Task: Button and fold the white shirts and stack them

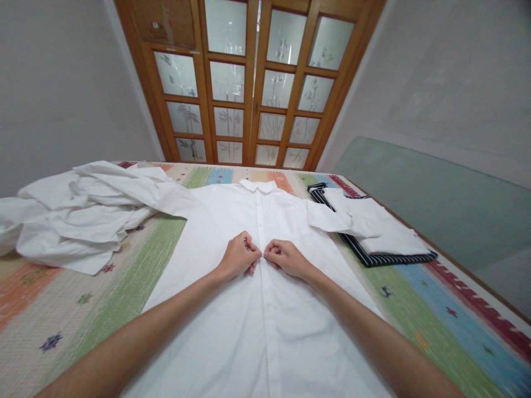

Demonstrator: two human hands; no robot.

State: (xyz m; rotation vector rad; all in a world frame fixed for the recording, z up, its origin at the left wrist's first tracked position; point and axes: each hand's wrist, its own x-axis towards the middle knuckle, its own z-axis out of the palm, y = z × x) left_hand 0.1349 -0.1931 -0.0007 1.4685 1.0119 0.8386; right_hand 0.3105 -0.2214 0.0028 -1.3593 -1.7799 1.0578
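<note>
Midway down white shirt (243, 309), L hand (240, 254) & R hand (287, 257) fingers (254, 256) pinch placket (266, 301); above them looks fastened, below unclear.

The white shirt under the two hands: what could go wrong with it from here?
1. The left hand and right hand pinch the white shirt at its front strip; a hard pull might crease it.
2. One sleeve meets the crumpled white cloth, so shifting the shirt could drag both.
3. The other sleeve reaches the folded white cloth on the striped fabric; a tug might disturb that pile.
</note>
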